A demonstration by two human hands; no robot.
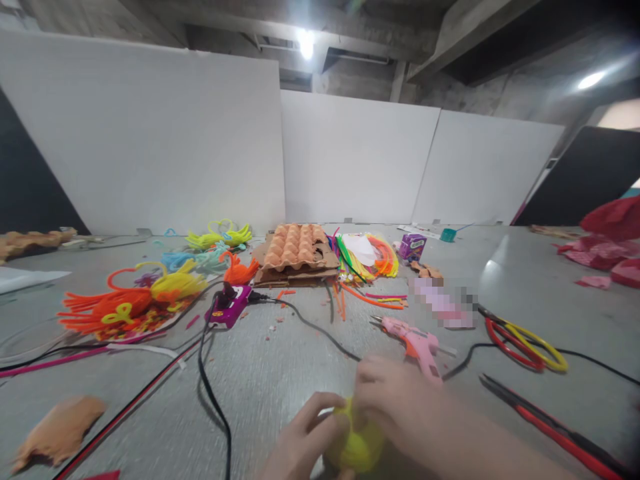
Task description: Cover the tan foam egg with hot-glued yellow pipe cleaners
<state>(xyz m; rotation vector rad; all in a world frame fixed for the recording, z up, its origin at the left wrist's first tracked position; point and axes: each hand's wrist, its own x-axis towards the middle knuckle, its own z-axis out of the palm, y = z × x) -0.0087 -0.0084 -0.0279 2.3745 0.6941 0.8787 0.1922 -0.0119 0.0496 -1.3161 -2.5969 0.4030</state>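
Low in the head view, both my hands close around a fuzzy yellow ball-like piece (356, 445). My left hand (300, 440) cups it from the left, fingers curled onto it. From the right and above, my right hand (395, 400) pinches its top. A pink glue gun (417, 341) lies on the grey table (270, 380) just beyond my right hand, its black cord trailing away.
Orange and yellow pipe-cleaner bundles (125, 303) lie at the left, an egg tray (296, 248) on cardboard at centre, more pipe cleaners (373, 260) beside it. A purple power strip (229, 305) with cables sits mid-table. Scissors with red and yellow handles (525, 340) lie at the right.
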